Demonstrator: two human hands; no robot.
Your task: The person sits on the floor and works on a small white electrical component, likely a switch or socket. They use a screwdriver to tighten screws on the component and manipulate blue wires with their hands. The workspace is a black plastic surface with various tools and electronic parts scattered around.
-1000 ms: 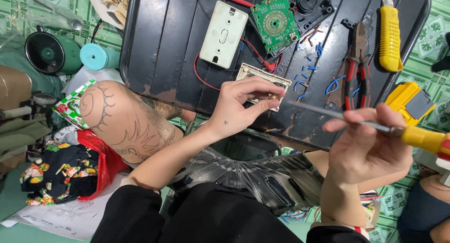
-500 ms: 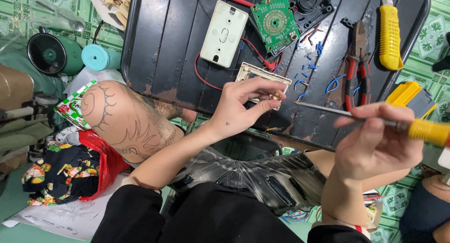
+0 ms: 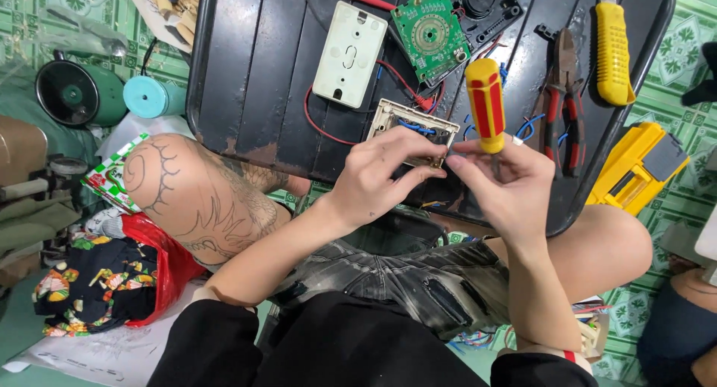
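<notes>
In the head view, the left hand (image 3: 381, 174) curls its fingers around a small beige rectangular switch module with blue and red wires (image 3: 413, 129), holding it at the near edge of a black slatted metal tray table (image 3: 254, 73). The right hand (image 3: 504, 185) pinches the shaft of a screwdriver with a yellow-and-red plastic handle (image 3: 485, 103), handle standing upward, tip at the module's right end. Farther back on the table lie a cream plastic wall box (image 3: 349, 55) and a green round-patterned circuit board (image 3: 431, 33). Red-handled pliers (image 3: 562, 100) and a yellow utility knife (image 3: 612, 51) lie to the right.
</notes>
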